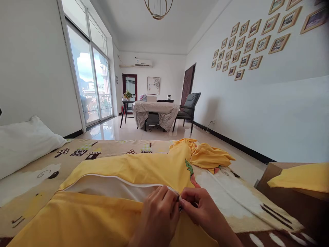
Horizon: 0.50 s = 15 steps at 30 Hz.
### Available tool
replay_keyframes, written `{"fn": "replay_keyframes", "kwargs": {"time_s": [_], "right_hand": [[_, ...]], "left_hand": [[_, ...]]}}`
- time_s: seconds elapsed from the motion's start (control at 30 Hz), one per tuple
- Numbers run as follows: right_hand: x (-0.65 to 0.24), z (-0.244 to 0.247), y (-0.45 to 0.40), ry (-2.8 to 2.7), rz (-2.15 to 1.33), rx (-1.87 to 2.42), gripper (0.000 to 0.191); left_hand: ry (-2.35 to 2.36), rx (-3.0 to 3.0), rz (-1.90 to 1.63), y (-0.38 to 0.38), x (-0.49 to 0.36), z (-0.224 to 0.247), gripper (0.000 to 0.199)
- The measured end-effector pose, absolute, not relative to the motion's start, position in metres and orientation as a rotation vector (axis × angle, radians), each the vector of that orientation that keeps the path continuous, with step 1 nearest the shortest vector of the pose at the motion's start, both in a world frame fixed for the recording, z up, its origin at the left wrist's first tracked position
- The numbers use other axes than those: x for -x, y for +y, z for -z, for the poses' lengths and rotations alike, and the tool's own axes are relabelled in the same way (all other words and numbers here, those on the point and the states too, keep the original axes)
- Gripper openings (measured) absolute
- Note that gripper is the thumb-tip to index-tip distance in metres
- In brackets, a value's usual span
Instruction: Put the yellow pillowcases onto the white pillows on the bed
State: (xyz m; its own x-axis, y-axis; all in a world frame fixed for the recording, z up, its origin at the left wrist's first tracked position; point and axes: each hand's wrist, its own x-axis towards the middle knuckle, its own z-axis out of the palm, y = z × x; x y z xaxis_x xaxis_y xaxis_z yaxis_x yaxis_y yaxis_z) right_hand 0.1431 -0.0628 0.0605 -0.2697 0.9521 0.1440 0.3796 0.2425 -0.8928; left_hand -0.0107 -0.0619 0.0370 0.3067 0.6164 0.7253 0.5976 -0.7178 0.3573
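A yellow fabric cover [144, 163] lies in front of me with a long slit, edged by a white zipper band [120, 180]. Through the slit shows a white inner layer [102, 187]. My left hand [159, 212] is closed at the right end of the slit, its fingers pinching the edge. Right beside it, my right hand [200, 206] pinches the same end between thumb and forefinger. Something small and dark, perhaps the zipper pull, shows between the fingertips; most of it is hidden. Past my hands is a printed carrot [191, 171] on the cloth.
The bed's patterned blanket [218, 195] lies underneath. A white pillow [25, 142] is at left. Bunched yellow cloth [210, 156] lies beyond my hands. At right stands a cardboard box [285, 202] with yellow fabric [303, 176] over it. Farther off are a covered table [156, 107] and a chair [189, 106].
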Motion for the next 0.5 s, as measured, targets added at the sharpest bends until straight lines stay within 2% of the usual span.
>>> {"fn": "replay_keyframes", "kwargs": {"time_s": [0.1, 0.5], "right_hand": [[-0.1418, -0.0612, -0.0629, -1.803, -0.967, 1.232, 0.023], [-0.1443, -0.0604, -0.0625, -1.824, -0.938, 1.221, 0.022]], "left_hand": [[1.228, -2.489, -1.28, -0.0613, 0.0122, -0.0369, 0.011], [1.217, -2.436, -1.274, -0.0632, 0.012, -0.042, 0.013]]}}
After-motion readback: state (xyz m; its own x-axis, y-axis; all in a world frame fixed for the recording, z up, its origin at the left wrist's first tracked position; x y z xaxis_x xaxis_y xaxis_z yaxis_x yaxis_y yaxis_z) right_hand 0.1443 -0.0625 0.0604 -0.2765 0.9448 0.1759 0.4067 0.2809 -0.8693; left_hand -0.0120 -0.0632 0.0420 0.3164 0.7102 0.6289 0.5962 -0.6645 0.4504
